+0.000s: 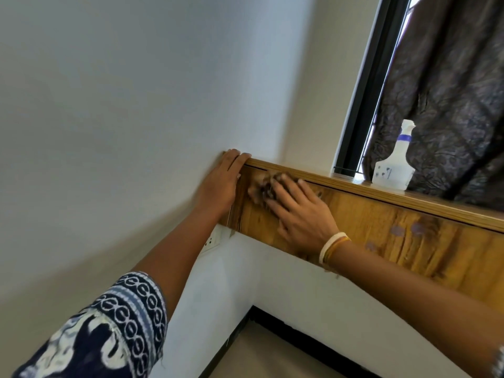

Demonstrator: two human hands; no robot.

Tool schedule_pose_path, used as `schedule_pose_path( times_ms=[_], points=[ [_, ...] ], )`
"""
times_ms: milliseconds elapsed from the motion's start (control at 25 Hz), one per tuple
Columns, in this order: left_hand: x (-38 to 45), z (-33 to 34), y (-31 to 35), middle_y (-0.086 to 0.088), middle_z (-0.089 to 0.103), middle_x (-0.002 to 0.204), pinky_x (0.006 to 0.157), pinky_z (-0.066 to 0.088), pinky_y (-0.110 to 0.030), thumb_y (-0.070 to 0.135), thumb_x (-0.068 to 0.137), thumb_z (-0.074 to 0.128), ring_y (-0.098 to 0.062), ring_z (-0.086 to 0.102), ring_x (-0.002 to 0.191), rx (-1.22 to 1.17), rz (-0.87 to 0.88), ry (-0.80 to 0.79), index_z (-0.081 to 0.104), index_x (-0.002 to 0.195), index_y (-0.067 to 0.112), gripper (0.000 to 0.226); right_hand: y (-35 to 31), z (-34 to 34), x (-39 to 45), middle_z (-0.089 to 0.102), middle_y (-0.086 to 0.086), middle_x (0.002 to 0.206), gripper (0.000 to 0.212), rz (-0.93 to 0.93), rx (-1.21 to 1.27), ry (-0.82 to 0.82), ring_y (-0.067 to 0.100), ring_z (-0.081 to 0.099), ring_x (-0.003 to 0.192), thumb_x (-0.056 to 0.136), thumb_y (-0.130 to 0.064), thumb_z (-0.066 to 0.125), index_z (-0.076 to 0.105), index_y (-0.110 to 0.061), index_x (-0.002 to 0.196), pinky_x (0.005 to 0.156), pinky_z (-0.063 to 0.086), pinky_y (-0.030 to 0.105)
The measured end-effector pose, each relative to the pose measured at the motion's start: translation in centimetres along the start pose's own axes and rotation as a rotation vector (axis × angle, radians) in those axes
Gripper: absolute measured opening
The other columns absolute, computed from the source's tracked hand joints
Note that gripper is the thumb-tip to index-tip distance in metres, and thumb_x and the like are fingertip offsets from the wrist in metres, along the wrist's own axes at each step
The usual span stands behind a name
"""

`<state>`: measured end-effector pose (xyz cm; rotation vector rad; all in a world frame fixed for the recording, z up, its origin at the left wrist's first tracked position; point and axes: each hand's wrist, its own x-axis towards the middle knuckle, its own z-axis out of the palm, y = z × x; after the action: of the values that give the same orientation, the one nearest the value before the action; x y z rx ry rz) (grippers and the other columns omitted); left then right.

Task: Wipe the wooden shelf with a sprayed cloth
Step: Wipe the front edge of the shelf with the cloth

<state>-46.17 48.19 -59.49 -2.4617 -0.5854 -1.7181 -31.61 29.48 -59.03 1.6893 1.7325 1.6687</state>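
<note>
So the long brown wooden shelf (381,227) runs off to the right from the corner, and the right hand (300,211) is pressing a blurry brownish cloth (261,186) flat against its front face with fingers spread. Left hand (221,184) rests flat at the corner end, fingers straight over the top edge. Pretty much the whole unwiped length lies rightward, toward the white plastic spray bottle (394,165), so the right hand's the nearer one.

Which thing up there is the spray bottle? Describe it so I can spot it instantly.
Find the window with the dark curtain at upper right. On the wooden shelf below it stands the spray bottle, against the curtain. It is the only translucent white thing there, with a blue collar under its nozzle.
</note>
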Motion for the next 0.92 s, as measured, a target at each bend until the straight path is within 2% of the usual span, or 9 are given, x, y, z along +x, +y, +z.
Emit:
schedule_pose_path(
  times_ms=[120,240,360,480,600,760,840,920],
  points=[
    [0.0,-0.6,0.0,-0.006,0.037,0.150,0.112,0.035,-0.039,0.005,0.098,0.043,-0.026,0.033,0.140,-0.013,0.005,-0.019,0.040,0.145,0.018,0.049,1.2,-0.9,1.8,0.023,0.014,0.161,0.061,0.132,0.011,-0.012,0.040,0.019,0.148,0.089,-0.040,0.051,0.044,-0.020,0.146,0.119,0.015,0.054],
    [0.0,-1.0,-0.3,-0.003,0.034,0.151,0.110,0.034,-0.033,0.005,0.097,0.047,-0.023,0.031,0.140,-0.034,0.019,-0.056,0.038,0.146,0.018,0.052,1.5,-0.7,-3.4,0.018,0.014,0.163,0.062,0.202,0.016,0.020,0.039,0.015,0.149,0.090,-0.037,0.046,0.042,-0.018,0.148,0.120,0.015,0.054],
    [-0.1,-0.8,-0.3,-0.002,0.033,0.150,0.109,0.031,-0.028,0.002,0.095,0.049,-0.021,0.032,0.139,-0.049,0.030,-0.048,0.038,0.146,0.018,0.054,2.5,-1.0,-7.6,0.019,0.015,0.162,0.058,0.352,0.024,0.051,0.039,0.017,0.149,0.090,-0.037,0.040,0.047,-0.016,0.144,0.119,0.013,0.053],
    [0.1,-0.9,-0.3,-0.001,0.035,0.149,0.108,0.035,-0.031,0.001,0.094,0.049,-0.020,0.035,0.136,-0.040,0.029,-0.053,0.038,0.145,0.019,0.055,1.9,-1.0,-5.8,0.020,0.019,0.161,0.060,0.451,0.027,0.076,0.042,0.019,0.147,0.091,-0.038,0.040,0.044,-0.014,0.145,0.120,0.013,0.054],
    [0.0,-0.8,-0.3,0.000,0.035,0.149,0.109,0.037,-0.034,0.002,0.094,0.051,-0.021,0.035,0.136,-0.024,0.012,-0.048,0.038,0.145,0.021,0.056,-0.8,-0.6,-0.3,0.016,0.021,0.161,0.065,0.381,0.061,0.067,0.043,0.016,0.148,0.091,-0.039,0.046,0.037,-0.014,0.150,0.120,0.009,0.055],
    [0.1,-0.8,0.2,-0.002,0.037,0.148,0.110,0.037,-0.038,0.005,0.094,0.049,-0.021,0.036,0.135,0.001,0.005,-0.026,0.038,0.145,0.018,0.054,-3.7,-0.3,5.3,0.024,0.020,0.159,0.062,0.303,0.097,0.032,0.042,0.022,0.146,0.084,-0.034,0.054,0.049,-0.013,0.142,0.119,0.014,0.051],
    [0.1,-0.9,0.0,-0.002,0.039,0.145,0.108,0.040,-0.039,0.006,0.094,0.049,-0.021,0.039,0.132,-0.010,0.015,-0.007,0.038,0.144,0.019,0.053,-3.0,-0.2,4.6,0.027,0.018,0.159,0.060,0.279,0.096,0.067,0.040,0.024,0.146,0.084,-0.032,0.055,0.050,-0.014,0.141,0.120,0.014,0.050],
    [0.0,-0.5,-0.1,-0.001,0.037,0.147,0.108,0.039,-0.037,0.003,0.094,0.049,-0.021,0.038,0.134,-0.009,0.008,-0.020,0.038,0.144,0.020,0.053,-1.4,0.0,0.6,0.021,0.017,0.161,0.062,0.342,0.100,0.088,0.039,0.019,0.148,0.087,-0.034,0.050,0.043,-0.015,0.146,0.120,0.011,0.050]
  ],
)
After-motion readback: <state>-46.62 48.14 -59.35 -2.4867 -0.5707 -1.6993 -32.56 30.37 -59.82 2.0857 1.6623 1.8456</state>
